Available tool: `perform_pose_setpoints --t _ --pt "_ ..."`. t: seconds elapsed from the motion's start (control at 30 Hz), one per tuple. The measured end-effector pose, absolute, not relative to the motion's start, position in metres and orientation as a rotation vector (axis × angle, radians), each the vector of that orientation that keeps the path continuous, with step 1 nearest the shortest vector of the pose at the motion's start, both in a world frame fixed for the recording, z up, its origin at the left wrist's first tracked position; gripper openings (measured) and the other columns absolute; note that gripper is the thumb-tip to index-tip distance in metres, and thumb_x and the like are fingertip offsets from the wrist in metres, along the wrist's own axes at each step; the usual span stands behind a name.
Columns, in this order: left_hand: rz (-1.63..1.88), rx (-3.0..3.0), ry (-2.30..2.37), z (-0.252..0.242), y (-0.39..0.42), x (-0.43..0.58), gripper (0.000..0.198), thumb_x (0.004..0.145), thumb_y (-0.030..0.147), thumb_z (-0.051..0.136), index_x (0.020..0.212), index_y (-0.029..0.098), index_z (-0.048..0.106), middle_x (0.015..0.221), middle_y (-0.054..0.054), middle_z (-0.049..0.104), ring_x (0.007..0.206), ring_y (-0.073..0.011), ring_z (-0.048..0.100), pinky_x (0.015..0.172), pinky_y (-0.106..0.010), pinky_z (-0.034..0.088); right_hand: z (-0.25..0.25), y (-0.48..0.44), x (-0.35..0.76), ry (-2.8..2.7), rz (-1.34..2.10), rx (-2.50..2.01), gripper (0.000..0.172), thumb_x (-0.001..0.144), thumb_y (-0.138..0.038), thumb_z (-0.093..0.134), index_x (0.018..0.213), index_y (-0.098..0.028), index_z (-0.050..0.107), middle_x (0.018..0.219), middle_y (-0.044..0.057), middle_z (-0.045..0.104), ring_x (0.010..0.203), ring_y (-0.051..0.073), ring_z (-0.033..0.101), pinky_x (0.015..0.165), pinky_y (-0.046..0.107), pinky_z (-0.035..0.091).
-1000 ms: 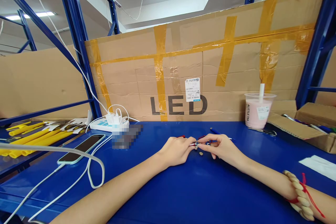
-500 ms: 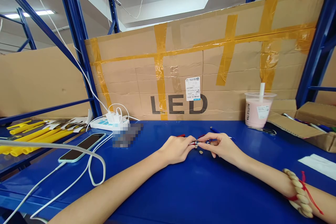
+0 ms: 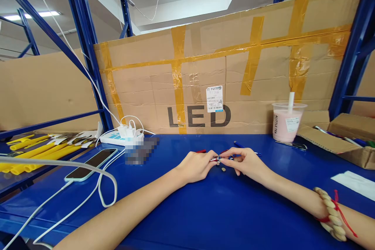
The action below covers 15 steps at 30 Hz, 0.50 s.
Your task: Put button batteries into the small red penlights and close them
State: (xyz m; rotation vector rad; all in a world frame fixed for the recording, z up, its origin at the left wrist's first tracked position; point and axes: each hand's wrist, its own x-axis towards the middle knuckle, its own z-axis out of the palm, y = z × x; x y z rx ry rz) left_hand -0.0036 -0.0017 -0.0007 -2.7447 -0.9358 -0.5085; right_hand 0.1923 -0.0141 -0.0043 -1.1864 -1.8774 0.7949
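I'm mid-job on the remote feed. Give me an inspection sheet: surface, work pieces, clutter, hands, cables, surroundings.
Surface: blue table, shiny; no spill seen.
Work pieces: small shiny piece between the hands; small round disc on the table just below; finer detail too small to tell.
Clutter: phone and power strip at left; lidded pink drink, white paper and open carton at right.
Hands: left hand pinches the shiny piece; right hand has fingertips at its end, exact grip unclear.
Cables: white cables at left, one reaching the phone.
Surroundings: taped cardboard panel behind; blue metal posts.
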Motion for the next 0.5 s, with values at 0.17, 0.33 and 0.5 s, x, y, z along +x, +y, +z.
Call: perform_pose_setpoints --t 0.17,0.33,0.5 --pt "-0.496 -2.75 -0.944 -0.0011 -0.0013 -0.0029 0.017 0.093 0.03 0.03 0.101 0.02 0.04 0.094 -0.002 0.064 0.083 -0.0171 0.063 0.061 -0.024 0.045 -0.0048 -0.0132 0.1924 -1.877 0.789 -1.177 0.04 0.067 -0.05 0.064 0.086 -0.015 0.066 0.074 0.004 0.065 0.04 0.007 0.047 0.042 0.023 0.035" --pt "-0.494 -2.744 -0.94 -0.0024 0.0006 -0.0034 0.012 0.093 0.03 0.031 0.093 0.019 0.037 0.087 -0.003 0.064 0.078 -0.0183 0.063 0.056 -0.023 0.043 -0.0048 -0.0129 0.1921 -1.859 0.812 -1.172 0.039 0.066 -0.049 0.064 0.085 -0.015 0.066 0.076 0.004 0.065 0.04 0.007 0.047 0.043 0.024 0.036" --pt "-0.486 -2.737 -0.927 -0.0022 0.0003 -0.0025 0.011 0.093 0.03 0.031 0.092 0.02 0.035 0.088 -0.002 0.063 0.076 -0.0185 0.063 0.053 -0.023 0.041 -0.0044 -0.0136 0.1926 -1.849 0.823 -1.166 0.038 0.065 -0.048 0.065 0.084 -0.015 0.067 0.077 0.004 0.065 0.04 0.007 0.047 0.043 0.024 0.037"
